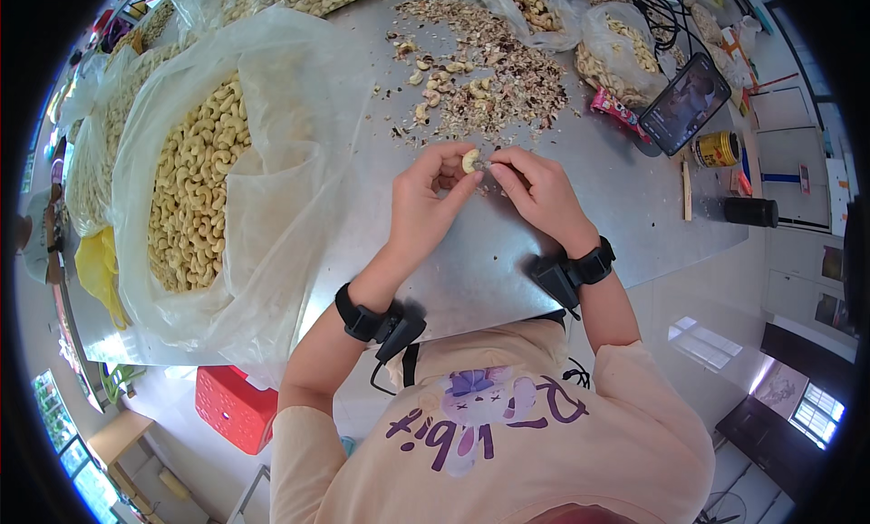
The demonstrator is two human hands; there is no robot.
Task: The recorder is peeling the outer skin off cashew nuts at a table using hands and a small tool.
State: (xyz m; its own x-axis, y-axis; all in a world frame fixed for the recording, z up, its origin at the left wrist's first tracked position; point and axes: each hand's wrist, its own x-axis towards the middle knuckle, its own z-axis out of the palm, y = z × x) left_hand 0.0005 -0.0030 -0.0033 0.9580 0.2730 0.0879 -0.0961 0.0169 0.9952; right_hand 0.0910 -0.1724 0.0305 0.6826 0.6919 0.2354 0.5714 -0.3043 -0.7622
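My left hand (435, 184) pinches a pale cashew nut (470, 160) between thumb and fingers over the metal table. Close beside it on the right, my right hand (533, 184) has thumb and forefinger pinched together at the nut, on a small greyish tool tip or bit that is too small to make out. Beyond both hands lies a spread heap of cashew skins and fragments (503, 96), with several whole cashews (438, 86) on its left part. To the left, a large open plastic bag (272, 205) holds many peeled cashews (197, 191).
More bags of cashews (109, 137) stand at the far left and back. At the right are a phone (686, 103), a pink wrapper (617, 111), a yellow-labelled jar (716, 149), a wooden stick (686, 191) and a black cylinder (750, 212). A red stool (234, 408) stands below the table edge.
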